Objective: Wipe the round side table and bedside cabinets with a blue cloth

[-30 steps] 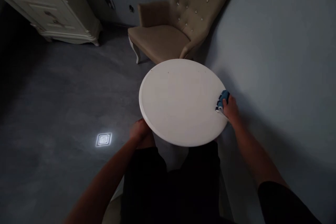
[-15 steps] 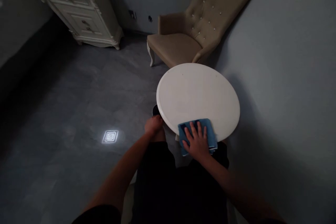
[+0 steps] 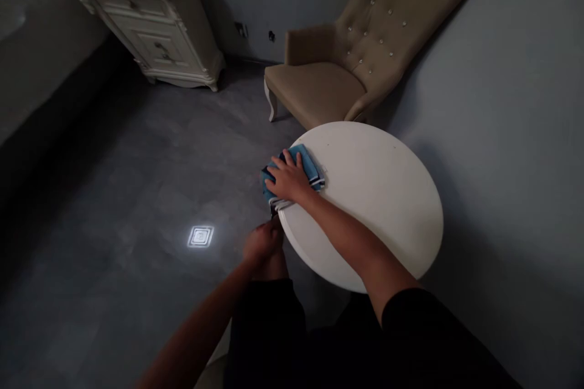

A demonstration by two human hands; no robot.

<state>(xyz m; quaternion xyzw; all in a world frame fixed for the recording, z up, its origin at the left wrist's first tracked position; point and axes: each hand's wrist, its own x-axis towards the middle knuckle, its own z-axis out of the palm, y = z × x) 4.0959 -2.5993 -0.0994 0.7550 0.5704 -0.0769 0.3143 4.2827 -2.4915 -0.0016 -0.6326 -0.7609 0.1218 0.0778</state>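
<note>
Right grip (image 3: 289, 183) flat on blue cloth (image 3: 311, 164), round white table (image 3: 383, 194) beneath, tan armchair (image 3: 319, 90) behind

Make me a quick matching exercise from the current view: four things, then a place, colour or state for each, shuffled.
1. Cloth
2. Table
3. Armchair
4. Cabinet

A. Brown, with a buttoned back
B. Upper left of the picture
C. Blue, under the spread right hand
D. White, with a rounded top

Pairs: 1-C, 2-D, 3-A, 4-B

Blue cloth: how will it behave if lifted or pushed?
Probably floppy: the cloth droops off the table. Likely light: its folded layers look thin. Pushed, it may bunch or slide, as only the right hand visibly presses it down.
</note>
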